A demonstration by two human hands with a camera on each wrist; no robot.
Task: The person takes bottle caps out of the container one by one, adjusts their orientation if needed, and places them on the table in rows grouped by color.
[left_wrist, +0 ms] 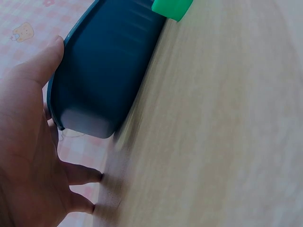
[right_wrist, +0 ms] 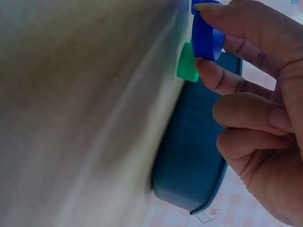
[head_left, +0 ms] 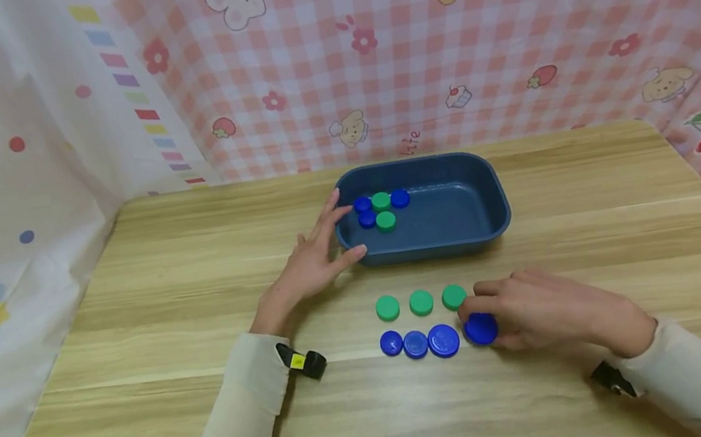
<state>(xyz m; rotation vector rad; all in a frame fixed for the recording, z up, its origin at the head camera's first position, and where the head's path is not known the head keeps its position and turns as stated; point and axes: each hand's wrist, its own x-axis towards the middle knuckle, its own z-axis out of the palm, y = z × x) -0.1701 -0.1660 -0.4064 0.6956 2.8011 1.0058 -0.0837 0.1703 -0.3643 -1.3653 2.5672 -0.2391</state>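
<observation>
My right hand (head_left: 538,308) pinches a blue bottle cap (head_left: 481,329) between thumb and fingers, at the right end of a row of blue caps. In the right wrist view this cap (right_wrist: 204,38) stands on edge, and the ring and little fingers are curled beside it. A row of three green bottle caps (head_left: 421,303) lies just behind the blue caps (head_left: 443,340). My left hand (head_left: 310,262) touches the left end of a dark blue tray (head_left: 431,252), its thumb on the near rim and its fingers spread, fairly straight. The tray holds several blue and green caps on its left side.
Everything stands on a wooden table (head_left: 171,323). Behind it hangs a pink checked curtain (head_left: 315,53), with a white curtain (head_left: 48,140) at the left. Each wrist wears a small black camera (head_left: 303,361).
</observation>
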